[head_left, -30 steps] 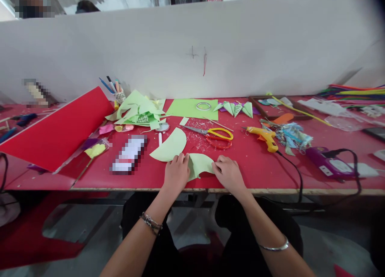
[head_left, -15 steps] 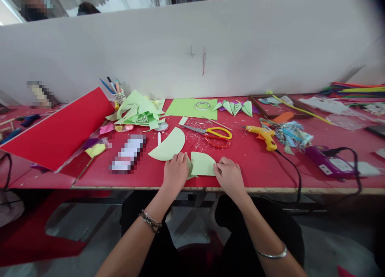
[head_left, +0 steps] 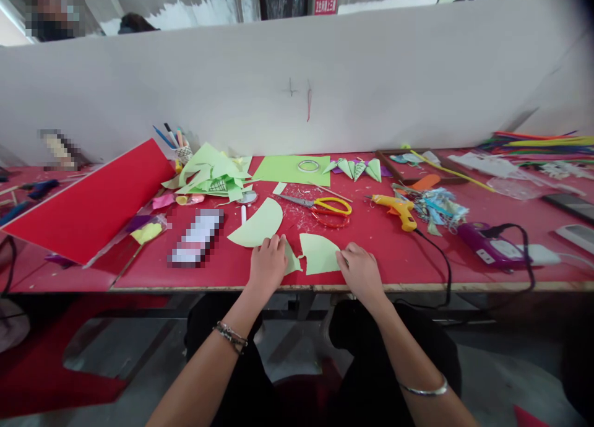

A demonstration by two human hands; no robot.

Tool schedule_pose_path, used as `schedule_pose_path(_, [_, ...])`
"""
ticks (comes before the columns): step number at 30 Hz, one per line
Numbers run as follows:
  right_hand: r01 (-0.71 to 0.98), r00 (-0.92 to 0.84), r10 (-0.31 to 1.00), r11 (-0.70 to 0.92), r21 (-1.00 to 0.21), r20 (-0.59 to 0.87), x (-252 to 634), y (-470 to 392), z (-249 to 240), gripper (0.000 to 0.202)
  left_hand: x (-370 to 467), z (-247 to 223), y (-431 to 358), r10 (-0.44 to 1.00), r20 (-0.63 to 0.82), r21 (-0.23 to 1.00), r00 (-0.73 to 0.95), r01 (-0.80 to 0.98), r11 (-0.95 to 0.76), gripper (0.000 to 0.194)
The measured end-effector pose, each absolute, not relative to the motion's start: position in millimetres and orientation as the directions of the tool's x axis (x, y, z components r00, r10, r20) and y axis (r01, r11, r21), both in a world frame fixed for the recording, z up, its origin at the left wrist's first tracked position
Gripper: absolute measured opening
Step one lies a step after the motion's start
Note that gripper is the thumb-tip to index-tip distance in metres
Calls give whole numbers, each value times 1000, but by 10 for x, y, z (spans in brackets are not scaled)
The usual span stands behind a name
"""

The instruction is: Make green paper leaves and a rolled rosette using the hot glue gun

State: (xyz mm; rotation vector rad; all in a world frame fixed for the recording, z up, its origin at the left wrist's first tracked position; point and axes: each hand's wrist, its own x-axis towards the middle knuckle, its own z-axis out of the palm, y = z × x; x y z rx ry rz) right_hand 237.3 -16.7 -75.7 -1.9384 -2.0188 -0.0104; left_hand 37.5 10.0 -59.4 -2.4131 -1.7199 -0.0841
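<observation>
Two pale green paper pieces lie in front of me, a narrow ragged gap between them. My left hand [head_left: 269,263] rests on the left paper piece [head_left: 292,261], covering most of it, its fingers bent down at the paper's edge. A quarter-circle paper piece [head_left: 319,254] is pinched at its right edge by my right hand [head_left: 361,268]. Just beyond my left hand sits a pale green half-circle of paper [head_left: 260,224]. Scissors [head_left: 325,204] with yellow and red handles lie open-bladed behind the pieces, among small paper scraps.
A phone [head_left: 197,238] and a leaning red board [head_left: 93,204] are on the left. Cut green paper [head_left: 216,170] is heaped behind. To the right are a yellow glue gun [head_left: 394,210] with its cord, a purple device [head_left: 492,247] and small folded green cones [head_left: 357,169].
The green paper has come apart into two pieces, with a torn gap opening between them. My right hand has shifted right with its piece. The left hand has moved slightly left.
</observation>
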Motion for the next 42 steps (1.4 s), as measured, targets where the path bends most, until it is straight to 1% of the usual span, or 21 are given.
schedule_pose_path(2, [964, -16, 965, 84, -251, 261, 2379, -175, -757, 35, 368, -599, 99, 929, 157, -107, 335, 941, -322, 43])
schedule_pose_path(4, [946, -12, 962, 100, -310, 274, 2386, -178, -752, 34, 362, -597, 93, 928, 165, -97, 332, 942, -320, 43])
schedule_pose_path(5, [927, -4, 962, 106, -361, 274, 2393, -177, -749, 34, 360, -595, 89, 929, 170, -89, 330, 944, -319, 42])
schedule_pose_path(7, [850, 34, 966, 106, -515, 255, 2415, -174, -741, 35, 351, -592, 82, 929, 180, -64, 323, 946, -317, 41])
schedule_pose_path(9, [716, 97, 970, 87, -693, 221, 2446, -173, -733, 36, 332, -595, 75, 928, 191, -30, 320, 947, -320, 40])
schedule_pose_path(11, [565, 159, 969, 66, -822, 187, 2479, -177, -727, 36, 299, -607, 63, 926, 198, 8, 321, 944, -329, 40])
schedule_pose_path(14, [347, 259, 955, 44, -937, 141, 2518, -182, -731, 34, 230, -645, 27, 921, 206, 61, 330, 935, -349, 43])
schedule_pose_path(16, [178, 339, 936, 35, -983, 95, 2521, -175, -742, 32, 186, -688, -6, 914, 229, 98, 335, 926, -364, 47])
schedule_pose_path(18, [52, 371, 927, 37, -998, 54, 2486, -158, -755, 32, 155, -741, -35, 903, 276, 140, 330, 915, -378, 51])
schedule_pose_path(19, [28, 355, 934, 39, -999, 46, 2449, -147, -759, 32, 147, -767, -44, 899, 302, 162, 317, 912, -376, 54])
schedule_pose_path(20, [54, 313, 948, 45, -998, 60, 2398, -134, -762, 32, 144, -791, -49, 898, 326, 183, 296, 912, -367, 56])
schedule_pose_path(21, [113, 258, 962, 59, -992, 87, 2334, -120, -761, 32, 144, -810, -50, 900, 341, 207, 270, 913, -352, 58])
schedule_pose_path(23, [301, 113, 981, 119, -946, 159, 2181, -90, -750, 32, 152, -827, -40, 913, 343, 268, 219, 909, -319, 60])
schedule_pose_path(25, [401, 36, 978, 176, -899, 207, 2016, -59, -730, 28, 158, -812, -28, 932, 317, 363, 177, 885, -292, 60])
schedule_pose_path(28, [485, -16, 964, 241, -841, 267, 1800, -26, -699, 14, 154, -758, -36, 952, 277, 603, 127, 749, -275, 56])
schedule_pose_path(30, [568, -91, 951, 294, -769, 297, 1694, -25, -692, 9, 146, -730, -60, 958, 263, 719, 118, 638, -276, 55])
schedule_pose_path(32, [639, -159, 936, 341, -690, 315, 1621, -41, -706, 13, 145, -717, -83, 962, 248, 796, 110, 542, -267, 55])
schedule_pose_path(35, [690, -182, 913, 384, -613, 366, 1573, -76, -763, 25, 178, -705, -85, 978, 193, 900, 79, 383, -209, 58])
schedule_pose_path(37, [680, -168, 904, 396, -617, 394, 1577, -89, -806, 35, 228, -684, -71, 986, 153, 939, 62, 302, -164, 56])
schedule_pose_path(39, [625, -145, 907, 393, -674, 394, 1599, -89, -834, 44, 295, -648, -64, 988, 130, 949, 78, 280, -147, 47])
schedule_pose_path(42, [518, -130, 923, 374, -769, 362, 1637, -75, -840, 41, 395, -577, -96, 981, 120, 950, 150, 268, -157, 36])
